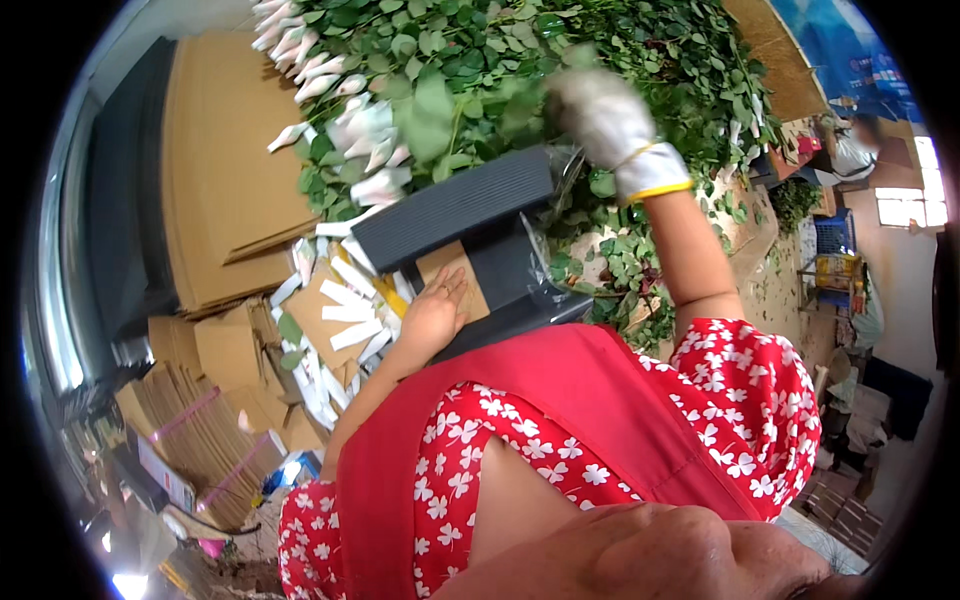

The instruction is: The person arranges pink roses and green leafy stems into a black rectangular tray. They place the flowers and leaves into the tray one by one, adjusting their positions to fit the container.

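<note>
My left hand (436, 312), bare with a ring on one finger, lies flat on a small brown cardboard piece (470, 283). That piece rests on dark sheet material, just below a dark grey ribbed sheet or block (455, 208). My right hand (605, 118) wears a white glove with a yellow cuff edge and is over a large heap of green leafy stems (480, 50). Motion blurs its fingers, so whether it grips a stem cannot be made out. A blurred leafy spray (430, 115) is to its left. Several flower heads in whitish wraps (365, 130) line the heap's left side.
Large flat cardboard sheets (235, 170) lie at the left, with bundled cardboard (190, 430) below them. White strips (345, 310) are scattered beside my left forearm. Clear plastic film (550, 275) hangs near the dark sheet. At the right, a blue crate (833, 232) stands farther off.
</note>
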